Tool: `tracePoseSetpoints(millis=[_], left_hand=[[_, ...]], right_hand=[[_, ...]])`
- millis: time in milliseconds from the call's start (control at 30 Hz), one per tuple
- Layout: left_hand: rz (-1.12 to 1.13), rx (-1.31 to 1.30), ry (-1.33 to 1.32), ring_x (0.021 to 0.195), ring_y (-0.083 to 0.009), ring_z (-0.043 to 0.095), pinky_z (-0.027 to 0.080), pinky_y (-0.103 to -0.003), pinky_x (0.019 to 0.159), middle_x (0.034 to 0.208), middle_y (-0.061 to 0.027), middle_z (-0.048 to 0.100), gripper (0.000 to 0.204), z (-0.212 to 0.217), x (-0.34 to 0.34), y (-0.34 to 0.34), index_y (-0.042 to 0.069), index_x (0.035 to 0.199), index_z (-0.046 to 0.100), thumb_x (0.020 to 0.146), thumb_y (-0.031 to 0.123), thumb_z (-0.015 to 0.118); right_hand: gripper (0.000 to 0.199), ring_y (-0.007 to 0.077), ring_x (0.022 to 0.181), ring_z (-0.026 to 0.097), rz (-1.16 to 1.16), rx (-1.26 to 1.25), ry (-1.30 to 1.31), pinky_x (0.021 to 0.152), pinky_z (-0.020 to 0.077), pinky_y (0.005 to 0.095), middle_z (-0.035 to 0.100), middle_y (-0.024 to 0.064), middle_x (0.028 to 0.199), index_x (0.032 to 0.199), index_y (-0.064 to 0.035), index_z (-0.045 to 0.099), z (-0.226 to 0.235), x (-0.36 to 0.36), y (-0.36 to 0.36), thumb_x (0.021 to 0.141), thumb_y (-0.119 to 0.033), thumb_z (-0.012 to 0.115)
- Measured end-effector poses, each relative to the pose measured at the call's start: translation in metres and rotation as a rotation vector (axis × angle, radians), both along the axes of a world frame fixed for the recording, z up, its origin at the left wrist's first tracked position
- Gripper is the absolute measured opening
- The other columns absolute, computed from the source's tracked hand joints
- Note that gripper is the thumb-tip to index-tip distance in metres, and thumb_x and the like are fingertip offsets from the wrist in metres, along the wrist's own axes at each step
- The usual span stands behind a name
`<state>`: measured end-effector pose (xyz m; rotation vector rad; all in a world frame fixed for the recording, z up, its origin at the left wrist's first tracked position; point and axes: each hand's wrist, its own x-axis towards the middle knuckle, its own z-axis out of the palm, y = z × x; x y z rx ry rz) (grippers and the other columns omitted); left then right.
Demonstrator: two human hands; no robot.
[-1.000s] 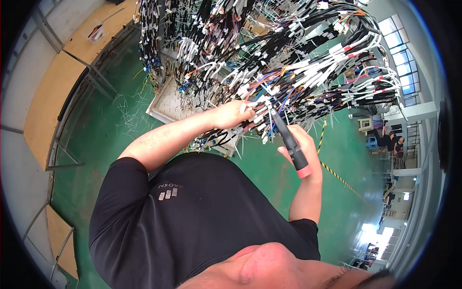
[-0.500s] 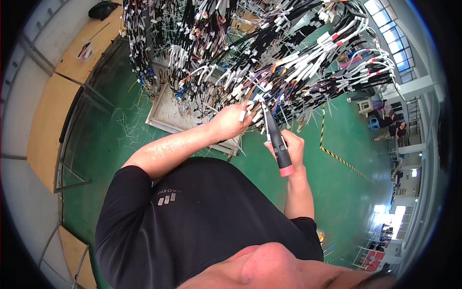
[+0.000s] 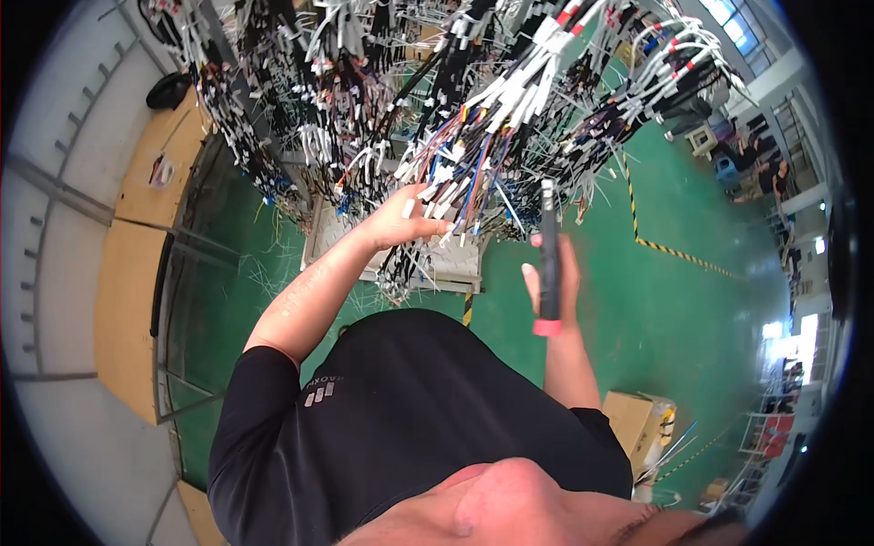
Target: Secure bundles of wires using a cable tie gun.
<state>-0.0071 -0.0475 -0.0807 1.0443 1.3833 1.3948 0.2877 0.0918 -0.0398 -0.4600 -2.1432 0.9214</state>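
Bundles of black and white cables with white connectors hang in front of me. My left hand point(image 3: 401, 221) is at the lower ends of one wire harness point(image 3: 469, 177), its thumb along the front and its other fingers partly hidden behind the wires. To the right, apart from the cables, my right hand point(image 3: 566, 273) holds a black cable tie gun point(image 3: 549, 264) with a pink-red end. The gun stands nearly upright in view, its narrow nose pointing away from me. This hand is slightly blurred, and its thumb shows at the gun's left side.
A white tray point(image 3: 437, 278) lies below the hanging cables. Cut tie ends are scattered over the green floor point(image 3: 264, 259). Wooden-topped tables point(image 3: 137, 309) line the left side. A cardboard box point(image 3: 633, 423) stands at lower right. People point(image 3: 774, 173) sit far off at right.
My right hand has drawn the cable tie gun away from the harness, to the right. My left hand has shifted left, staying at the wires. The whole view has turned somewhat.
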Motion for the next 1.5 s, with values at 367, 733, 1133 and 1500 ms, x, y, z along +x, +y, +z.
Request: tracePoseSetpoints(millis=[367, 733, 1133, 1500], left_hand=[[-0.245, 0.054, -0.357, 0.074, -0.0141, 0.061, 0.044, -0.03, 0.066, 0.083, -0.0038, 0.067, 0.04, 0.012, -0.007, 0.007, 0.0, 0.122, 0.067, 0.098, 0.032, 0.074], [-0.162, -0.004, -0.435, 0.089, -0.03, 0.075, 0.061, -0.041, 0.083, 0.1, -0.0166, 0.073, 0.058, 0.011, 0.003, 0.006, -0.004, 0.129, 0.061, 0.098, 0.043, 0.073], [-0.04, -0.055, -0.523, 0.069, -0.0384, 0.073, 0.062, -0.053, 0.061, 0.091, -0.0203, 0.071, 0.052, 0.022, 0.007, 0.0, 0.001, 0.128, 0.055, 0.096, 0.035, 0.077], [-0.075, -0.053, -0.426, 0.08, -0.0321, 0.075, 0.064, -0.042, 0.067, 0.097, -0.0195, 0.073, 0.047, 0.026, 0.014, -0.005, -0.005, 0.123, 0.061, 0.103, 0.036, 0.07]], right_hand=[[0.046, 0.0212, 0.112, 0.066, 0.443, -0.528, -0.097, 0.104, 0.0502, 0.0397, 0.068, 0.0097, 0.121, 0.134, 0.0027, 0.061, 0.02, -0.002, 0.039, 0.091, -0.01, 0.071], [0.037, 0.0255, 0.09, 0.067, 0.424, -0.141, -0.055, 0.083, 0.0525, 0.0375, 0.067, 0.0112, 0.097, 0.114, 0.0038, 0.069, 0.019, -0.024, 0.068, 0.078, -0.006, 0.072], [0.042, 0.0336, 0.101, 0.07, 0.473, -0.14, -0.073, 0.088, 0.0562, 0.0394, 0.071, 0.0138, 0.107, 0.121, 0.0008, 0.071, 0.011, -0.024, 0.088, 0.079, 0.006, 0.072], [0.044, 0.0358, 0.097, 0.07, 0.458, -0.081, -0.094, 0.085, 0.0567, 0.0424, 0.07, 0.0138, 0.105, 0.121, -0.0005, 0.072, 0.023, -0.018, 0.092, 0.077, 0.004, 0.075]])
